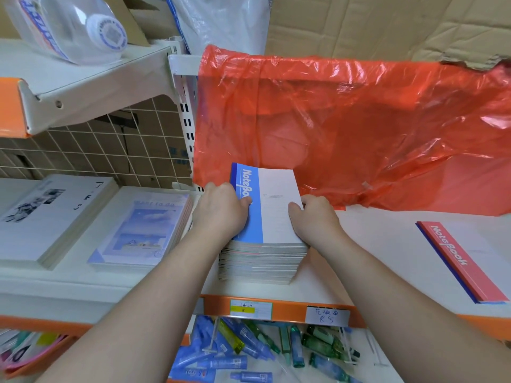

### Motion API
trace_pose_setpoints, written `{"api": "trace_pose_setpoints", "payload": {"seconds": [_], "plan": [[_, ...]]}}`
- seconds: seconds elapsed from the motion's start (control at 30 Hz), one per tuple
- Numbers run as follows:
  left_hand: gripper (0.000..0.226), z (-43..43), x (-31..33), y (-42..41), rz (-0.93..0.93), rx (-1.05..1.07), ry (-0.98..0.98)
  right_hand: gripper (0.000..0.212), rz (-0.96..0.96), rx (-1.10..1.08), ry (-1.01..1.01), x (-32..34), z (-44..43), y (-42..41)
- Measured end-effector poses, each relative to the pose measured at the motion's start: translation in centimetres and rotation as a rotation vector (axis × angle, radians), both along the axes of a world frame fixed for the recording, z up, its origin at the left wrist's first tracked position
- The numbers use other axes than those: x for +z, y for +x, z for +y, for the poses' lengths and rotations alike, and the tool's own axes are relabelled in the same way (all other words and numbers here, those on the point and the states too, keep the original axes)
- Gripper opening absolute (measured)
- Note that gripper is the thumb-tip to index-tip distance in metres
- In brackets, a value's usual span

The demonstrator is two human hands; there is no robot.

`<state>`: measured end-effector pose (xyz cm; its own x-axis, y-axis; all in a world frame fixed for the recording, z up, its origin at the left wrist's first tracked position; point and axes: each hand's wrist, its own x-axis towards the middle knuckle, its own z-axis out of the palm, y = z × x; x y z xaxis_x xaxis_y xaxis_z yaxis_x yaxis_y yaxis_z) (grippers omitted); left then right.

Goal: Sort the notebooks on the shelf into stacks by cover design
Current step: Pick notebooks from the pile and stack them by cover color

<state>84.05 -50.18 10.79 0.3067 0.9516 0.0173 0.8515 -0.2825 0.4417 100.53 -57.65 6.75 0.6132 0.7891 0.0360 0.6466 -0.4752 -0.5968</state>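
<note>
**Blue-banded cover on top, the tall pile still unsorted**

Paper notebooks lie in 4 places on the white metal shelf (373, 239). The sorting looks barely begun. At the centre stands the tall mixed stack of notebooks (260, 261); its page edges show several colours, so I judge most of the work sits here.

On top lies the white notebook with a blue spine band (272, 208). The left hand (221, 211) curls over its left edge with the thumb on the blue band. The right hand (315, 219) grips the right edge, thumb on the white cover. Whether they hold 1 notebook or several, I cannot tell.

Well apart to the right lies the thin pile topped by a red-banded notebook (461, 261); a dark blue edge shows along its side. That looks like the only new pile.

On the next bay to the left sit 2 tidy stacks: black-and-white photo covers (47, 217) and pale blue sky-picture covers (138, 228).

An orange-red plastic bag (345, 128) hangs behind the tall stack.
</note>
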Motion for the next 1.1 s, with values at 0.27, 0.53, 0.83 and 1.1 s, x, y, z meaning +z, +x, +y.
{"api": "trace_pose_setpoints", "payload": {"seconds": [0.27, 0.53, 0.83, 1.1], "plan": [[0.044, -0.1, 0.7, 0.0, 0.081, 0.030, 0.022, 0.036, 0.152, 0.078, 0.062, 0.3, -0.5, 0.0], [0.040, -5.2, 1.5, 8.1, 0.033, -0.427, 0.358, 0.027, -0.078, 0.160, 0.055, 0.4, -6.2, 6.0], [0.060, -13.7, -5.1, 19.8, 0.313, -0.679, 0.195, 0.048, -0.368, 0.102, -0.400, -3.6, -16.3, 16.2], [0.067, -17.7, -7.1, 25.2, 0.323, -0.741, 0.139, 0.044, -0.346, 0.042, -0.432, -4.9, -21.2, 20.4]]}}
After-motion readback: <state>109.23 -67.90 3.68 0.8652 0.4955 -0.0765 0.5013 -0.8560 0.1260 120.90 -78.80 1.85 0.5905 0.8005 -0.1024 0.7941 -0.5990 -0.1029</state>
